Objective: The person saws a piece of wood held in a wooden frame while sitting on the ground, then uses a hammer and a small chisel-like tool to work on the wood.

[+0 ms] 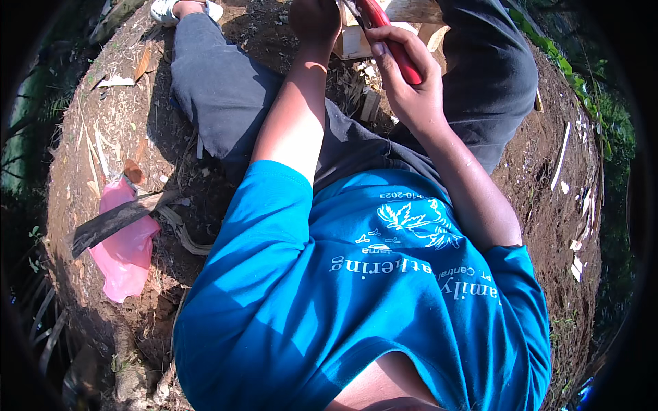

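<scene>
— What are the hands doing?

— The right hand (411,89) is closing fully round a red tool handle (394,44), fingers wrapped, thumb lying along it; the working end is running out past the top edge, so whether it is a knife or a saw I cannot tell. The left hand (314,19) is curling over the top of a pale wooden block (356,41), seemingly pinning it so that it is not shifting under the tool; how tightly it is gripping is hidden at the edge of the picture.

— And where is the block sitting?

— On the bare soil between the person's knees, just ahead of them, with the grey trouser legs (226,89) bracketing it on both sides, probably to keep the work close and steady.

— What is lying around?

— Wood chips (369,103) are gathering just below the block, too many to count. To the person's left, one dark machete blade (113,222) is resting across one pink plastic bag (127,253), well apart from the hands, perhaps set aside within reach. One white sandal (164,9) is showing at the far end of the left leg. Pale wood slivers (562,154) are scattering over the soil on the right, roughly a handful.
</scene>
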The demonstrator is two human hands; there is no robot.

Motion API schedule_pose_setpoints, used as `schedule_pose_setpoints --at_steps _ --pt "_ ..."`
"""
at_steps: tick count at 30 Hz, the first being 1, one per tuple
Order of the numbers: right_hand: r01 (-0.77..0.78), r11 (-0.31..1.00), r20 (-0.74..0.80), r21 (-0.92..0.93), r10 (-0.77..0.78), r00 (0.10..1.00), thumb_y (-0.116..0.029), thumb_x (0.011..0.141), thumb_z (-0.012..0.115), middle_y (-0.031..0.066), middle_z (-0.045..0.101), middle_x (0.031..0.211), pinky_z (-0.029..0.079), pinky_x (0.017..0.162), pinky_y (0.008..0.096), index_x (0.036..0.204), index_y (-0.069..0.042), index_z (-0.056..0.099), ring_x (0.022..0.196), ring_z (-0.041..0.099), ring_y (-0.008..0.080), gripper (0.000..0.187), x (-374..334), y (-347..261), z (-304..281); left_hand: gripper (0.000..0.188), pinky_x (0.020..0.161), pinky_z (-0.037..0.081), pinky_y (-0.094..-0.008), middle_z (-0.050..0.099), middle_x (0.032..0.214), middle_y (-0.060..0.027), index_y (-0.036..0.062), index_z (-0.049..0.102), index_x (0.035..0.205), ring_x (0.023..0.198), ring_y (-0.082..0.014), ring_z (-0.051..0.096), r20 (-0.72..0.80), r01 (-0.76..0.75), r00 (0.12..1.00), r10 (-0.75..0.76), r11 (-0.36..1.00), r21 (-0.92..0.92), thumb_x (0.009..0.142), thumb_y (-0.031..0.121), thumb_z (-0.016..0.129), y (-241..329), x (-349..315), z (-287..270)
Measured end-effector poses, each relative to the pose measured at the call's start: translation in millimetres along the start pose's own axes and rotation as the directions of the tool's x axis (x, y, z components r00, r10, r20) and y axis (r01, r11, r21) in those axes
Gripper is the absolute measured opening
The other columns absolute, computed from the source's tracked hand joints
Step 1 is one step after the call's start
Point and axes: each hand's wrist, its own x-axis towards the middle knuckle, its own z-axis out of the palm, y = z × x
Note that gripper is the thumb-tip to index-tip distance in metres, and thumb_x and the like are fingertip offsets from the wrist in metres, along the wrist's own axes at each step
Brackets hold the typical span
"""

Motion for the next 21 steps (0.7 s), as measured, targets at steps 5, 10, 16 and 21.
schedule_pose_setpoints --at_steps 5,10,16,21 --pt "0.037 0.998 0.024 0.049 -0.038 0.999 -0.009 0.101 0.064 0.0073 0.07 0.106 0.054 0.087 0.0265 0.119 -0.001 0.065 0.098 0.068 0.0121 0.02 34.2 -7.2 -8.1 0.032 0.075 0.049 -0.0515 0.065 0.092 -0.0268 0.0012 0.062 0.096 0.086 -0.0464 0.063 -0.104 0.003 0.995 -0.004 1.0 -0.012 0.106 0.026 0.044 -0.4 13.3 -9.1" --pt "-0.095 0.993 0.212 0.073 0.077 0.974 -0.02 0.104 0.063 0.0088 0.071 0.102 0.061 0.077 0.0282 0.126 -0.006 0.064 0.081 0.073 0.0118 0.025 61.9 -13.7 -23.9 0.028 0.082 0.049 -0.044 0.066 0.1 -0.0217 0.0003 0.062 0.107 0.092 -0.0384 0.063 -0.242 -0.051 0.97 0.007 0.983 -0.177 0.105 0.026 0.051 33.4 78.9 -37.1" --pt "-0.176 0.973 0.209 0.151 0.143 0.967 -0.011 0.102 0.062 0.0022 0.069 0.102 0.051 0.083 0.0261 0.116 -0.003 0.064 0.091 0.062 0.0071 0.016 19.8 -11.4 -29.8 0.028 0.093 0.049 -0.0462 0.067 0.11 -0.0205 0.0021 0.068 0.105 0.106 -0.0393 0.062 0.599 -0.482 0.701 0.387 0.876 -0.002 0.101 0.027 0.055 74.6 144.9 -61.2" --pt "-0.144 0.977 0.157 0.158 0.12 0.98 -0.009 0.1 0.062 0.0058 0.071 0.107 0.052 0.092 0.0287 0.113 -0.002 0.066 0.104 0.066 0.0109 0.015 -7.7 -18.9 -34.1 0.045 0.12 0.028 -0.0529 0.051 0.147 -0.0193 0.0103 0.058 0.138 0.142 -0.0387 0.04 0.821 -0.593 0.496 0.283 0.801 0.082 0.104 0.038 0.047 27.8 121.3 -46.8"
